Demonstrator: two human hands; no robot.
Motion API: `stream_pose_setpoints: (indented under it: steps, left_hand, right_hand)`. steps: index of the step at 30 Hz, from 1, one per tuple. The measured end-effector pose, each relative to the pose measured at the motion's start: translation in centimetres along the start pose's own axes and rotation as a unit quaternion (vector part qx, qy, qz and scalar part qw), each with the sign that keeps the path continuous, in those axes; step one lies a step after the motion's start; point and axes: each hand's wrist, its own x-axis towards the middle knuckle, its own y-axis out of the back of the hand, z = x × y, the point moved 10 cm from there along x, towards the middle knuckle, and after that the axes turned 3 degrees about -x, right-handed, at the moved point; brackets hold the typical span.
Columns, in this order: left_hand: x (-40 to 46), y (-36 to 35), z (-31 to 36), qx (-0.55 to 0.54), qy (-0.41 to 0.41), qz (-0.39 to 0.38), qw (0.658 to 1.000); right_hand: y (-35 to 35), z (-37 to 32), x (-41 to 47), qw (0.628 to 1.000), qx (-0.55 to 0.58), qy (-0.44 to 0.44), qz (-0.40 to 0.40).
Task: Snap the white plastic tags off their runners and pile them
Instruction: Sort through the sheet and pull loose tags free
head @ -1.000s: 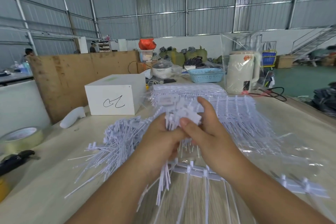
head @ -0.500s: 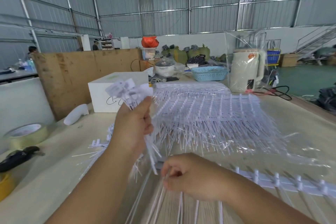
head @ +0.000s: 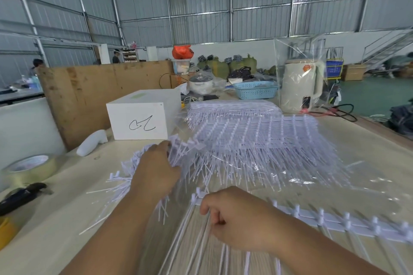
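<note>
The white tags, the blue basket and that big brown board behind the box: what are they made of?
Tags: apparently moulded plastic, matte white, thin stems. Basket: probably plastic, with uniform light blue perforated walls. Board: looks like plywood or cardboard, brown and scuffed; hard to say which.

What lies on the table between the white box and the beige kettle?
In the head view, between the white box and the beige kettle lies the far stack of white tag runners in clear plastic, with bits of clutter behind it.

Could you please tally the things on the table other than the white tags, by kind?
White box: 1
Tape roll: 1
Black pliers: 1
Blue basket: 1
Cream kettle: 1
White bottle: 1
Cooking pot: 1
Total: 7
</note>
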Motion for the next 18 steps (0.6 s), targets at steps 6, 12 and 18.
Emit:
stream_pose_setpoints:
  steps: [6, 12, 18]
  left_hand:
    - [-0.1, -0.3, -0.6, 0.137, -0.019, 0.032, 0.99]
    - [0.5, -1.6, -3.6, 0.212, 0.027, -0.025, 0.977]
    - [0.7, 0.2, -6.8, 0.221, 0.106, -0.01, 0.969]
  right_hand:
    - [0.1, -0.9, 0.0, 0.998, -0.049, 0.037, -0.014]
    - [0.5, -1.6, -0.1, 0.995, -0.071, 0.073, 0.002]
    - [1.2, -1.8, -0.3, 0.992, -0.082, 0.09, 0.041]
